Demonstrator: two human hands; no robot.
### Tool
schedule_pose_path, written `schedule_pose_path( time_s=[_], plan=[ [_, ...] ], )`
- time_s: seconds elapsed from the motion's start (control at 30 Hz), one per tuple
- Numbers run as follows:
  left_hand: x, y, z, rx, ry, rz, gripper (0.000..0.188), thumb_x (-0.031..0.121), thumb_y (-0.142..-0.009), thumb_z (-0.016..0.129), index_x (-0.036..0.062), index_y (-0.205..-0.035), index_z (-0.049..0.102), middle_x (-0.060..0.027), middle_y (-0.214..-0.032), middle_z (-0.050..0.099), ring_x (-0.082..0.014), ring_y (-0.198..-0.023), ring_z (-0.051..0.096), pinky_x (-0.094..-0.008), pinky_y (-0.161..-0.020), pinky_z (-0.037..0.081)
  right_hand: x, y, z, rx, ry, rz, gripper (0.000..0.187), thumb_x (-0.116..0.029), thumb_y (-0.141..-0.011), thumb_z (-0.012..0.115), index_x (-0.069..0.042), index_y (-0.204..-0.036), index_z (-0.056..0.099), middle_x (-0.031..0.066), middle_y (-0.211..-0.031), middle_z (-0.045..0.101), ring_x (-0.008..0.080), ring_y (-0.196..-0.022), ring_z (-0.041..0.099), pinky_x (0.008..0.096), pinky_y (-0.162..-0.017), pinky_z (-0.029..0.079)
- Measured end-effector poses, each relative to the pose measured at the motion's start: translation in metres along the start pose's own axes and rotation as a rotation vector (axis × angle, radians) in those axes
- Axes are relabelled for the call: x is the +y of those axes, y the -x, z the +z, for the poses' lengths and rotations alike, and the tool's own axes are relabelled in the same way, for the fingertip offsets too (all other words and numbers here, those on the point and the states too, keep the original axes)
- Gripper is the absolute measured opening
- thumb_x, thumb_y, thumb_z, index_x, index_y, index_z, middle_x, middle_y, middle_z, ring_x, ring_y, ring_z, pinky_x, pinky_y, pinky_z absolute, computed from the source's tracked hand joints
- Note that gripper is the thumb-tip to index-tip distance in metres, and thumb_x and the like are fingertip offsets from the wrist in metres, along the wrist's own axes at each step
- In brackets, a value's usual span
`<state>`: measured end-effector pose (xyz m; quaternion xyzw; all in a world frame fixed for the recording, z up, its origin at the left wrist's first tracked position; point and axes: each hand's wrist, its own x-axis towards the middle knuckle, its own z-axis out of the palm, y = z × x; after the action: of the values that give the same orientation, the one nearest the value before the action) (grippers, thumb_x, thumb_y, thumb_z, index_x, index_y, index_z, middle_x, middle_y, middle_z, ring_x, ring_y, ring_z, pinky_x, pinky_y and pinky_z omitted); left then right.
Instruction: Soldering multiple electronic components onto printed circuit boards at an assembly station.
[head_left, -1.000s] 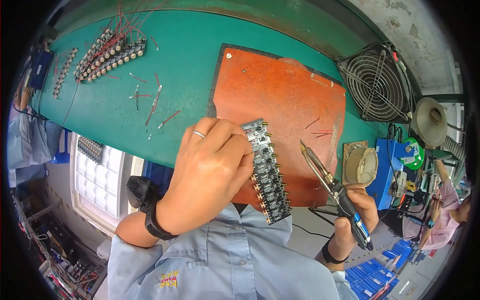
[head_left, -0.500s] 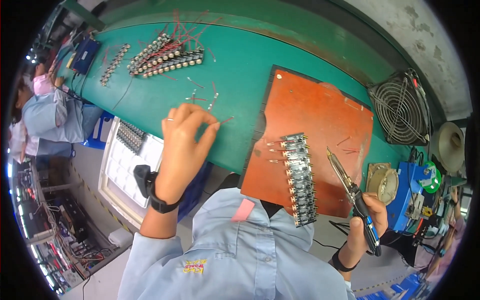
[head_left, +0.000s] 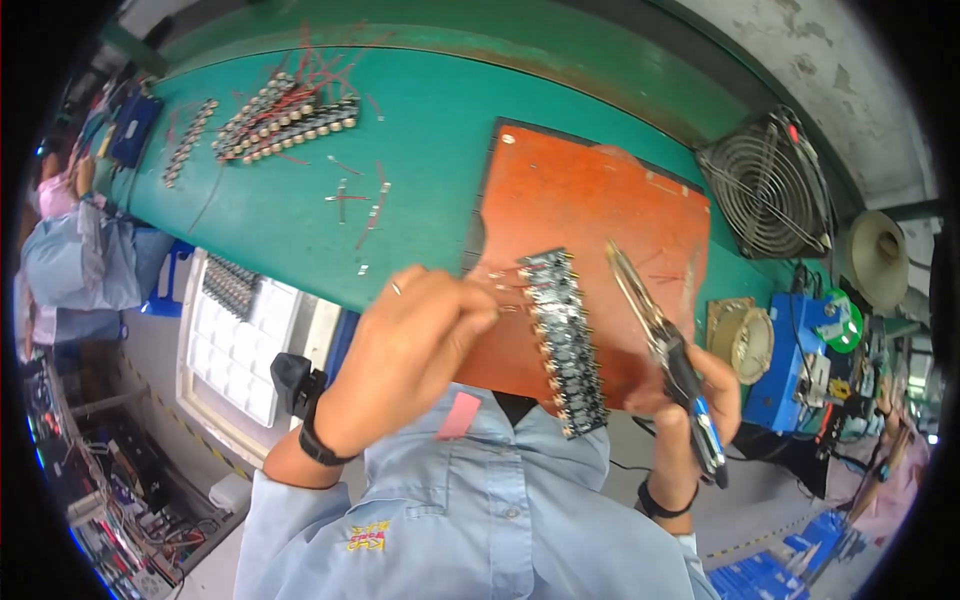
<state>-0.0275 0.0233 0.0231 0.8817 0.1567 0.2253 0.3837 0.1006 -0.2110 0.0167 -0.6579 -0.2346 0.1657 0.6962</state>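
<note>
Just left of centre, the left hand (head_left: 415,345) arches back-up, thumb and forefinger pinched on a thin wire (head_left: 509,308), blurred, beside the black circuit-board strip (head_left: 563,345) mid-frame; at lower right, the right hand (head_left: 724,392) curls its fingers round a soldering iron (head_left: 682,375), tip up-left.

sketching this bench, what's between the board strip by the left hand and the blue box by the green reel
In the head view, rightward: orange mat, the soldering iron in the right hand, then a round pot.
</note>
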Motion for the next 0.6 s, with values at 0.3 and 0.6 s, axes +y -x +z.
schedule_pose_path(
  time_s=[0.3, 0.6],
  plan=[
    [0.031, 0.001, 0.046, -0.117, 0.188, 0.232, 0.019, 0.000, -0.073, 0.073, 0.0032, -0.090, 0.065, -0.0073, -0.081, 0.062, -0.0260, -0.075, 0.057, -0.0353, -0.068, 0.046, 0.008, -0.016, 0.019, -0.237, 0.157, -0.052, 0.051, 0.002, -0.082, 0.070, 0.001, -0.128, 0.051, 0.0145, -0.110, 0.063, 0.0134, -0.094, 0.064, 0.0283, -0.080, 0.053],
    [0.020, -0.001, 0.054, -0.022, 0.137, 0.333, 0.017, 0.001, -0.070, 0.074, 0.0040, -0.084, 0.065, -0.0054, -0.080, 0.059, -0.0231, -0.072, 0.055, -0.0345, -0.065, 0.046, 0.012, -0.011, 0.016, -0.197, -0.031, -0.008, 0.050, 0.002, -0.085, 0.066, 0.003, -0.130, 0.045, 0.0164, -0.115, 0.061, 0.0177, -0.100, 0.065, 0.0293, -0.083, 0.053]
  ],
)
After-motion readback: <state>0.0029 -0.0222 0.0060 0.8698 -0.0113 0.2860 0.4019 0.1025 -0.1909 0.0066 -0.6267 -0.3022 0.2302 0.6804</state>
